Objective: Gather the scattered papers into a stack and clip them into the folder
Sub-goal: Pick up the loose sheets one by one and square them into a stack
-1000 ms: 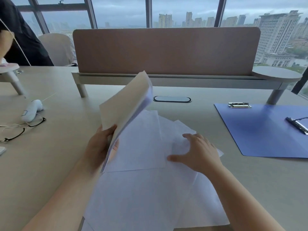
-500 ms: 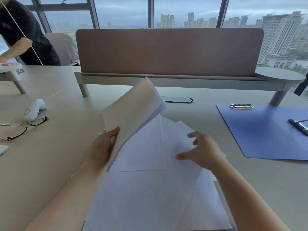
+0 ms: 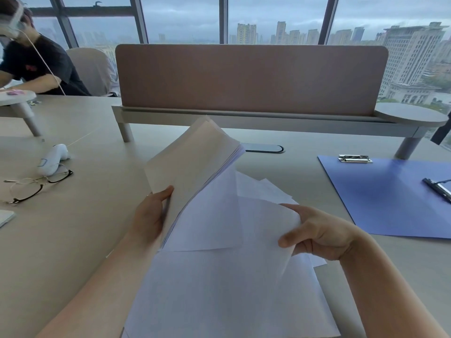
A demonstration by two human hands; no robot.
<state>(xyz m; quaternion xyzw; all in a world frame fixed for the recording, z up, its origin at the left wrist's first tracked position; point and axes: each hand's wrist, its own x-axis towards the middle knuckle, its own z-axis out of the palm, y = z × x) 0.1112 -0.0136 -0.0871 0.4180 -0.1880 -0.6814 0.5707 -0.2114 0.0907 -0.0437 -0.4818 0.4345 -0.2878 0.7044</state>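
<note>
Left hand (image 3: 148,215) holds the gathered stack (image 3: 195,164) tilted up off the tabletop (image 3: 73,240), grip closed on its near edge, likely to keep it clear for the next sheet. Right hand (image 3: 317,234) pinches the edge of one loose sheet (image 3: 263,230), lifting it. More loose papers (image 3: 219,301) lie overlapping underneath. Blue folder (image 3: 380,196) lies open at right, well apart, clips visible. Glasses (image 3: 36,185) at left. Pink divider (image 3: 251,79) behind, city windows beyond.
</note>
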